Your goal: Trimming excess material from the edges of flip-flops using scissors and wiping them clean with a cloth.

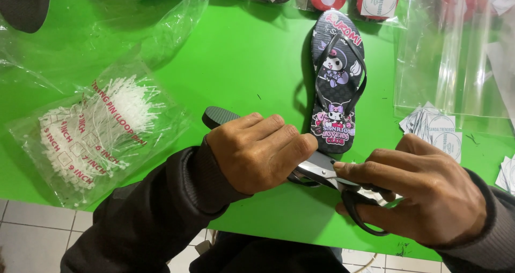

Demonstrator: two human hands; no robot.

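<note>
— While your hands meet at the near edge of the green surface, what lies around them?
— A clear crinkled bag of white plastic loop pins sits left; round-printed paper tags right.
— And the hands?
— Your left hand curls closed over a dark flip-flop; your right hand grips black-handled steel scissors. A cartoon-printed flip-flop lies just beyond.
</note>
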